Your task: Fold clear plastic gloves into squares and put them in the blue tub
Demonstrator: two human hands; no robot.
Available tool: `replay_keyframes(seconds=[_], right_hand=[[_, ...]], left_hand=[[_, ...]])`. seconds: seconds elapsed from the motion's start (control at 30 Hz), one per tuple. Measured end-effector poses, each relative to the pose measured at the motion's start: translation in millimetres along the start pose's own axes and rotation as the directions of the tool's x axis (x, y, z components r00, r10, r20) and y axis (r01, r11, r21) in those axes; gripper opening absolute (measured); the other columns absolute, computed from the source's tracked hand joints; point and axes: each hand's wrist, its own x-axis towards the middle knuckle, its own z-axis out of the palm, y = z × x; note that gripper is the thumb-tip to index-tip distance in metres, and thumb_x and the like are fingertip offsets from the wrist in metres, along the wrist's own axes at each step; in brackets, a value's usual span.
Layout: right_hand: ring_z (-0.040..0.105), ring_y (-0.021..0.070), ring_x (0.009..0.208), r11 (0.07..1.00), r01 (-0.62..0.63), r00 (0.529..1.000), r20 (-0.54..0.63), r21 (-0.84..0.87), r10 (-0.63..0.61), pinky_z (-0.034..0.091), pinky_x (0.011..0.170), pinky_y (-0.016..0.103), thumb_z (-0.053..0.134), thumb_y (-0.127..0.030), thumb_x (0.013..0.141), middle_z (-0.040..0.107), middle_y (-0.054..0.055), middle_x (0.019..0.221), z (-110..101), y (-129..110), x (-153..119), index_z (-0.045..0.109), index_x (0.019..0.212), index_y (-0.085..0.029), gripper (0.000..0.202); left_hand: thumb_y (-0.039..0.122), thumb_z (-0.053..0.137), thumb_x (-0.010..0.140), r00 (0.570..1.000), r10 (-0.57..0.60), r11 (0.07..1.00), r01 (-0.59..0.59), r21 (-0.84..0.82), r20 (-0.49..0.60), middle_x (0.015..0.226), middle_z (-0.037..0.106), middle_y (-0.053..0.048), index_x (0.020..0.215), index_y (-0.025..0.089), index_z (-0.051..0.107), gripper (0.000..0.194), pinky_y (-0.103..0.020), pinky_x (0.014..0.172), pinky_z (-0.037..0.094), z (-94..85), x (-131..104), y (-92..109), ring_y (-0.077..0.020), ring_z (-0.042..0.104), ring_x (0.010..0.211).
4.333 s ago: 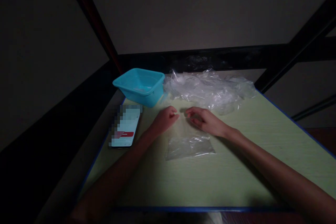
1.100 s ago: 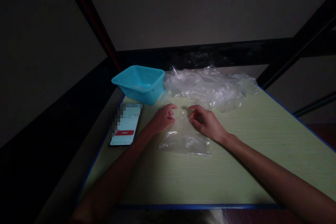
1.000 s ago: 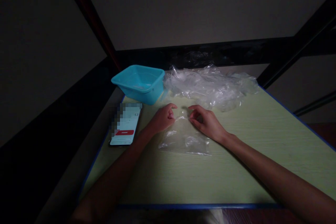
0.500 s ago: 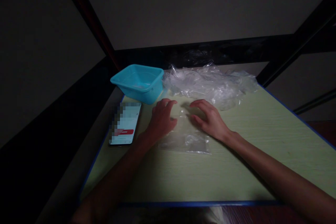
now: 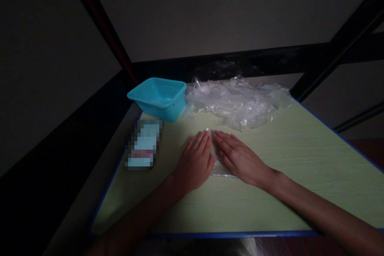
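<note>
A clear plastic bag [image 5: 221,169] lies flat on the pale green tabletop, mostly covered by both hands. My left hand [image 5: 196,161] rests flat on its left part, fingers stretched out and pointing away from me. On the right part lies my right hand [image 5: 237,155], palm down with its fingers extended toward the upper left. The fingertips of the two hands are close together, with a narrow strip of the bag showing between them. Neither hand grips anything.
Crumpled clear plastic bags [image 5: 240,100] are heaped along the table's back. A turquoise basin [image 5: 171,108] stands at the back left, holding something clear. Nearer on the left lies a phone [image 5: 144,144]. The table [image 5: 300,160] has a blue edge; a wall rises behind.
Both hands have come down from a raised, curled pose and moved nearer to me. They now lie flat on the bag with fingers straightened, covering more of it.
</note>
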Motion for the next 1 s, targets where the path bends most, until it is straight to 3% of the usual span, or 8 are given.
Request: replay_keyframes(seconds=[0.27, 0.5, 0.63, 0.8, 1.0], right_hand=[[0.05, 0.0258, 0.12, 0.985, 0.012, 1.0, 0.011, 0.171, -0.014, 0.026, 0.106, 0.055, 0.031, -0.016, 0.086, 0.052, 0.02, 0.129, -3.0, 17.4, 14.6, 0.039, 0.126, -0.006, 0.042], [0.049, 0.0247, 0.12, 0.965, 0.0, 1.0, -0.027, 0.263, 0.007, 0.026, 0.104, 0.056, 0.032, -0.015, 0.084, 0.054, 0.016, 0.127, 3.6, 22.4, 13.4, 0.039, 0.125, -0.012, 0.041], [0.047, 0.0249, 0.122, 0.976, -0.005, 0.999, -0.036, 0.219, 0.013, 0.026, 0.104, 0.057, 0.032, -0.014, 0.084, 0.05, 0.017, 0.132, 2.9, 18.9, 13.4, 0.037, 0.129, -0.011, 0.045], [0.03, 0.0247, 0.134, 0.996, 0.044, 0.998, -0.052, 0.082, -0.04, 0.022, 0.108, 0.053, 0.032, -0.015, 0.086, 0.035, 0.017, 0.143, 2.0, -1.8, 12.3, 0.033, 0.136, -0.005, 0.051], [0.026, 0.027, 0.134, 0.998, 0.062, 0.998, 0.012, -0.028, -0.061, 0.028, 0.108, 0.047, 0.032, -0.037, 0.093, 0.03, 0.022, 0.143, 12.4, -12.0, 8.1, 0.031, 0.137, 0.003, 0.059]], left_hand=[[0.032, 0.033, 0.092, 0.997, -0.035, 0.999, 0.035, -0.004, 0.07, 0.145, 0.03, -0.018, 0.136, 0.001, 0.033, 0.054, -0.046, 0.108, 0.028, 4.4, -2.9, 0.9, -0.0276, 0.027, 0.135], [0.034, 0.036, 0.091, 0.997, -0.045, 0.999, 0.045, -0.004, 0.063, 0.146, 0.029, -0.018, 0.136, 0.001, 0.032, 0.055, -0.045, 0.109, 0.027, 7.6, -2.8, -1.1, -0.0278, 0.026, 0.135], [0.034, 0.036, 0.091, 0.998, -0.045, 0.999, 0.045, -0.005, 0.043, 0.145, 0.03, -0.018, 0.135, 0.002, 0.033, 0.054, -0.046, 0.108, 0.028, 9.4, -3.3, -0.9, -0.0275, 0.027, 0.135], [0.03, 0.035, 0.09, 0.996, -0.061, 0.998, 0.063, -0.019, 0.069, 0.144, 0.034, -0.019, 0.134, 0.001, 0.035, 0.053, -0.046, 0.109, 0.025, 9.6, -3.6, 0.1, -0.0279, 0.027, 0.135], [0.022, 0.033, 0.087, 0.993, -0.064, 0.997, 0.067, -0.027, 0.097, 0.147, 0.027, -0.016, 0.137, 0.003, 0.031, 0.054, -0.045, 0.11, 0.024, 6.6, -3.8, 1.1, -0.0264, 0.022, 0.137]])
